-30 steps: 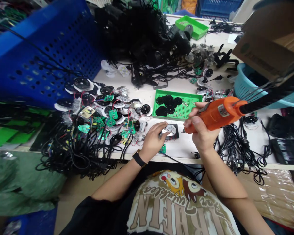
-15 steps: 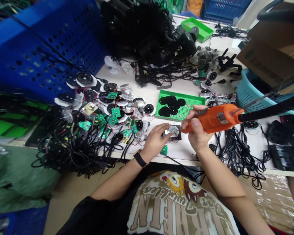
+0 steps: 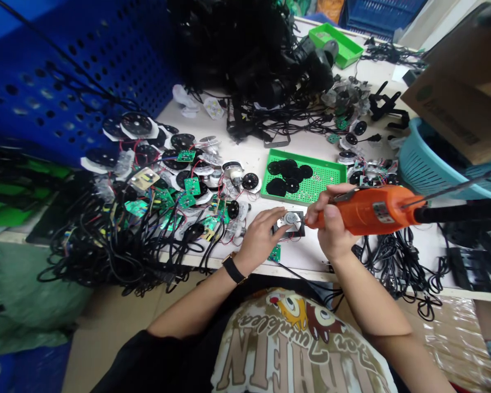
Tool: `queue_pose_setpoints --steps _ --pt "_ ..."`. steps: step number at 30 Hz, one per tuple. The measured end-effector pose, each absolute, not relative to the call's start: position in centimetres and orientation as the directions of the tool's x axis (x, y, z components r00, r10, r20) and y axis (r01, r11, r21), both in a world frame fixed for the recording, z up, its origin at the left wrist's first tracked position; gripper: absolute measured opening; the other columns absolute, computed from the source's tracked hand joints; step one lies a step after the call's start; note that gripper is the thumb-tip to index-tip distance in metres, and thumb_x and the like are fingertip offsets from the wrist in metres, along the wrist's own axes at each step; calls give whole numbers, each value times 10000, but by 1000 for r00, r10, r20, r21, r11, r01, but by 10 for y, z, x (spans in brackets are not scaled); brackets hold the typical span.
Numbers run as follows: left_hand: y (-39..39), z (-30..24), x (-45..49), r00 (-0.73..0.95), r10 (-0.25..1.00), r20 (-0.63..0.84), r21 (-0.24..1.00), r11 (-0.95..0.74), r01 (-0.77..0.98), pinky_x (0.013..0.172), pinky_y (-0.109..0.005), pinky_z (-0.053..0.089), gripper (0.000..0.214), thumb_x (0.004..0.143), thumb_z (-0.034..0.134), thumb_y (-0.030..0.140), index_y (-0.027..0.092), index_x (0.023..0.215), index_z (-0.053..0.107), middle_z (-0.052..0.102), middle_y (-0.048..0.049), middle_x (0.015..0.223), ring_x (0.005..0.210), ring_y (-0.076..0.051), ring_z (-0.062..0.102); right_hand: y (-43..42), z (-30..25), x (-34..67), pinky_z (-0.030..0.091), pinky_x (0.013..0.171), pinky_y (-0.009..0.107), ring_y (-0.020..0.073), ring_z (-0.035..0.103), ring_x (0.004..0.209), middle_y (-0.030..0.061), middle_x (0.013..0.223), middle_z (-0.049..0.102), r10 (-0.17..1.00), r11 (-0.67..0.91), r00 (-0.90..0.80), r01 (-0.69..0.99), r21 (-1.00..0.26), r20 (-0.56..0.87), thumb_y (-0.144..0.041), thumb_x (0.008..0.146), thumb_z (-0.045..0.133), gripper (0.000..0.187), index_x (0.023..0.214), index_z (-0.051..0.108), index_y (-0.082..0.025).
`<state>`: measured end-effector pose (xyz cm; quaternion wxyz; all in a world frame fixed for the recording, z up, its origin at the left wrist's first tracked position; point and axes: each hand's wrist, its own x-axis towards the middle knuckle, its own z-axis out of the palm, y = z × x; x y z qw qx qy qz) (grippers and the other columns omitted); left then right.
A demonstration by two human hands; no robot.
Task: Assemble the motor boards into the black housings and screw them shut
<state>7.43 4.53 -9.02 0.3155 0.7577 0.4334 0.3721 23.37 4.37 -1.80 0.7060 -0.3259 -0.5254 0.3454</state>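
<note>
My right hand (image 3: 331, 226) is wrapped round an orange electric screwdriver (image 3: 372, 208), tip pointing left and down at a small black part with a silver disc (image 3: 291, 221) on the white table (image 3: 306, 254). My left hand (image 3: 258, 236), with a black watch at the wrist, rests on the table with its fingers stretched onto the left edge of that part, steadying it. A small green circuit board (image 3: 274, 253) lies just below the hands.
Left of the hands lies a heap of green boards, black discs and black cables (image 3: 159, 202). A green tray (image 3: 303, 176) with black discs sits behind the hands. A blue crate (image 3: 65, 76), a teal basket (image 3: 437, 169), a cardboard box (image 3: 466, 93) and cable coils (image 3: 396, 262) surround them.
The screwdriver tip has moved left onto the small part and stays there. My left hand holds the part throughout. The view has shifted slightly.
</note>
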Motion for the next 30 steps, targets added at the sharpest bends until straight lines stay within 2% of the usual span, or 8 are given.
queue_pose_setpoints --steps 3,7,11,17,22,30 --pt "44 -92 74 347 888 302 796 -435 421 1095 -464 556 305 975 696 283 190 1265 688 735 -114 1291 1217 -246 680 44 -24 234 469 484 256 100 509 497 -41 775 530 838 533 203 -98 -840 507 -429 983 726 246 1177 634 -310" --pt "44 -93 74 349 895 279 795 -419 438 1088 -479 558 304 979 689 285 204 1272 686 732 -107 1298 1218 -254 678 45 -22 234 466 466 265 112 523 502 -22 780 537 862 472 210 1 -882 462 -553 952 708 355 1152 617 -275" --pt "45 -92 73 353 894 276 795 -419 439 1090 -480 554 311 981 689 305 205 1276 687 729 -103 1307 1229 -257 673 47 -12 232 476 447 248 104 544 486 -12 832 591 857 480 224 -16 -877 464 -557 931 722 423 1212 593 -269" --pt "45 -89 73 364 892 267 794 -418 442 1102 -478 544 326 978 693 314 204 1285 688 722 -103 1326 1243 -261 664 50 -5 231 482 445 243 88 535 472 -15 851 599 808 528 338 -53 -847 483 -517 905 777 347 1089 641 -256" --pt "45 -90 73 363 889 278 789 -427 442 1099 -479 544 336 961 712 279 171 1279 688 723 -112 1322 1236 -267 664 52 -8 230 473 436 224 85 550 480 -22 848 607 798 571 299 -97 -815 524 -458 932 767 287 1129 658 -281" --pt "45 -94 73 353 885 305 782 -444 437 1082 -458 560 325 962 710 270 200 1278 687 735 -103 1289 1212 -252 677 53 -17 230 461 452 240 98 538 498 -19 797 558 840 502 252 -23 -864 481 -514 946 735 324 1139 636 -274"
